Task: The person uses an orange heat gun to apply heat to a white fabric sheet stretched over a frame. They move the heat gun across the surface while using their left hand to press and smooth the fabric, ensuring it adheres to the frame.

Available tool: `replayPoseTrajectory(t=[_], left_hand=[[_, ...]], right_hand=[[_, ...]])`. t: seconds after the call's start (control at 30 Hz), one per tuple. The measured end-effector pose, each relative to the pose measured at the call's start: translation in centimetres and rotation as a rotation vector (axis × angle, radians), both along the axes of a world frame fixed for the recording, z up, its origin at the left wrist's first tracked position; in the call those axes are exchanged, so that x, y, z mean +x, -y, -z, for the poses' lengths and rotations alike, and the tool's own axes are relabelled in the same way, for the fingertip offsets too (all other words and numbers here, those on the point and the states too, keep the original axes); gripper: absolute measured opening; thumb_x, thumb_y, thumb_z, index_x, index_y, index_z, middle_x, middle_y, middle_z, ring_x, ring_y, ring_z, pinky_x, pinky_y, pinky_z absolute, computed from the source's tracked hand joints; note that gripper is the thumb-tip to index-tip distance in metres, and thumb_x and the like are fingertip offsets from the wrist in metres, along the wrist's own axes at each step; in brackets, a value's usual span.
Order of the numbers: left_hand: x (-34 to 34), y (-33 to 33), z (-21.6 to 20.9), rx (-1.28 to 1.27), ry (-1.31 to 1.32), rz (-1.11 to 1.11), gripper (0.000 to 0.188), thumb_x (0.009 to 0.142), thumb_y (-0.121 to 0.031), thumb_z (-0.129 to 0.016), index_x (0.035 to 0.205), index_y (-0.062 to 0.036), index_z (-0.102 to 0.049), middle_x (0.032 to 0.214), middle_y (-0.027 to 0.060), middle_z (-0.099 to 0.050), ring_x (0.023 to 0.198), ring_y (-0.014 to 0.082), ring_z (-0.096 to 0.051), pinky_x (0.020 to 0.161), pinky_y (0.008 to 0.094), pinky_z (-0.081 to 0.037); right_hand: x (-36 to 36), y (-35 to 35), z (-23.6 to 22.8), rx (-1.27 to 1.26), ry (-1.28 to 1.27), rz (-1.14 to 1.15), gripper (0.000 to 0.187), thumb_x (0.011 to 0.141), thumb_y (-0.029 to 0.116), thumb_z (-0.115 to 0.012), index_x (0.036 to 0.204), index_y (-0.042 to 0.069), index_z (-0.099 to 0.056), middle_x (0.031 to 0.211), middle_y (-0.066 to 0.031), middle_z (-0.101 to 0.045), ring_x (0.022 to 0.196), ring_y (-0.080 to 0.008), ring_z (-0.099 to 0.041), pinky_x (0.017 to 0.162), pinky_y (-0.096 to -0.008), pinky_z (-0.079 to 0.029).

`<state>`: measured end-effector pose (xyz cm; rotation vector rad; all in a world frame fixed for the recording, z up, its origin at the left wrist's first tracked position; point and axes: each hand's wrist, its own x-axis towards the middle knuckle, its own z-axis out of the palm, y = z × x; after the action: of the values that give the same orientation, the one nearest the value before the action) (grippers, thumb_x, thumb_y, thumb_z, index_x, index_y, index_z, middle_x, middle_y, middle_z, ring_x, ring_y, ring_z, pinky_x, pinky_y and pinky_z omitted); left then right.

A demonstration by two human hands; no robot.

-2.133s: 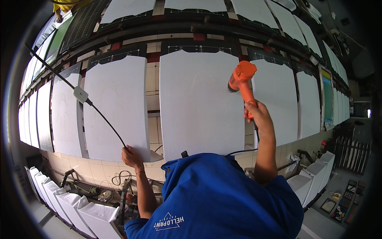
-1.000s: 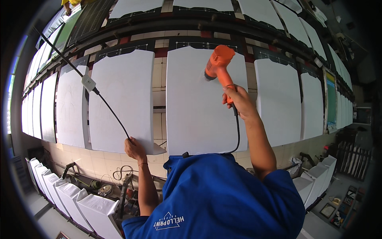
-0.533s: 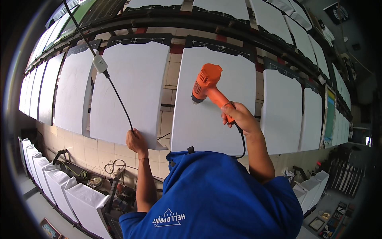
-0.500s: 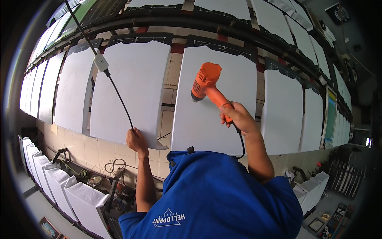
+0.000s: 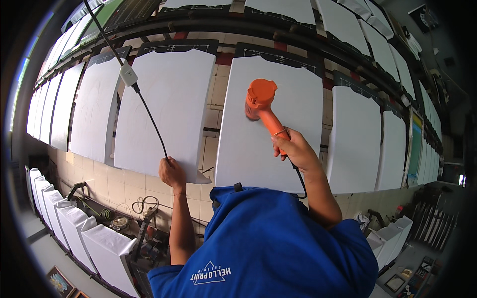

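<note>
A blue shirt (image 5: 263,238) fills the lower middle, just beside the near edge of the middle white panel (image 5: 268,159). To its left, beyond a row of upright white panels (image 5: 107,246), coiled hoses and equipment sit in a cluttered heap (image 5: 119,223); to its right is a crumpled pale bag or cloth (image 5: 362,219), its contents impossible to tell.

The left hand (image 5: 172,172) has its fingers curled round a black cord (image 5: 151,121). It overlaps the near edge of the left white panel (image 5: 161,107); whether it touches that panel cannot be told. The right hand (image 5: 299,150) grips the lower end of the handle of an orange heat gun (image 5: 262,93), fingers closed round it. The gun's body lies ahead and left of those fingers, over the middle panel, with its blurred dark nozzle tilted down; the gap beneath is unclear. A power cord (image 5: 301,181) drops from the handle toward the shirt.

Clear surface surrounds the gun on the middle panel. Gaps showing tiled floor (image 5: 211,111) separate it from its neighbours. Farther off, the black cord passes through a white box (image 5: 128,74). Dark marked board ends (image 5: 276,53) show past the panels, then a dark rail (image 5: 238,34), then more white panels (image 5: 280,10)
</note>
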<state>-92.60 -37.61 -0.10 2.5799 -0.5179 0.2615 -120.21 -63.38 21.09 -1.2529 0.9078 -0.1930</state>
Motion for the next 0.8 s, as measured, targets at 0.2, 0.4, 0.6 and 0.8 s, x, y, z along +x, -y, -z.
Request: replayPoseTrajectory(t=[0.2, 0.4, 0.6, 0.8], left_hand=[[0.1, -0.2, 0.3, -0.002, 0.033, 0.001, 0.024, 0.095, -0.023, -0.053, 0.080, -0.0039, -0.054, 0.078, 0.0137, -0.060, 0.075, 0.0369, -0.057, 0.071, 0.0462, -0.043], [-0.1, 0.0, -0.1, 0.018, -0.009, -0.009, 0.026, 0.095, -0.023, -0.053, 0.079, -0.0032, -0.053, 0.076, 0.0155, -0.059, 0.075, 0.0384, -0.056, 0.070, 0.0471, -0.041], [-0.2, 0.2, -0.3, -0.012, 0.014, 0.014, 0.027, 0.095, -0.024, -0.053, 0.078, -0.0032, -0.053, 0.075, 0.0162, -0.059, 0.074, 0.0390, -0.055, 0.070, 0.0475, -0.041], [-0.1, -0.1, 0.2, -0.007, 0.025, 0.007, 0.026, 0.095, -0.023, -0.053, 0.078, -0.0031, -0.053, 0.075, 0.0161, -0.059, 0.074, 0.0388, -0.055, 0.070, 0.0478, -0.041]], right_hand=[[-3.9, 1.2, 0.5, -0.017, -0.014, 0.173, 0.033, 0.092, 0.033, -0.063, 0.100, 0.002, -0.056, 0.076, -0.0030, -0.059, 0.067, -0.0102, -0.058, 0.055, -0.0244, -0.045], [-11.0, 1.5, -0.2, -0.065, -0.095, 0.438, 0.026, 0.092, 0.029, -0.062, 0.096, 0.004, -0.057, 0.075, -0.0022, -0.058, 0.065, -0.0107, -0.058, 0.053, -0.0238, -0.044], [-13.1, 1.3, -0.4, -0.071, -0.089, 0.552, 0.025, 0.095, 0.028, -0.060, 0.100, 0.003, -0.057, 0.076, -0.0028, -0.058, 0.064, -0.0110, -0.058, 0.051, -0.0230, -0.045], [-7.1, 0.0, 0.7, 0.025, 0.022, 0.295, 0.033, 0.093, 0.032, -0.063, 0.103, 0.001, -0.056, 0.078, -0.0043, -0.060, 0.066, -0.0113, -0.059, 0.052, -0.0243, -0.046]])
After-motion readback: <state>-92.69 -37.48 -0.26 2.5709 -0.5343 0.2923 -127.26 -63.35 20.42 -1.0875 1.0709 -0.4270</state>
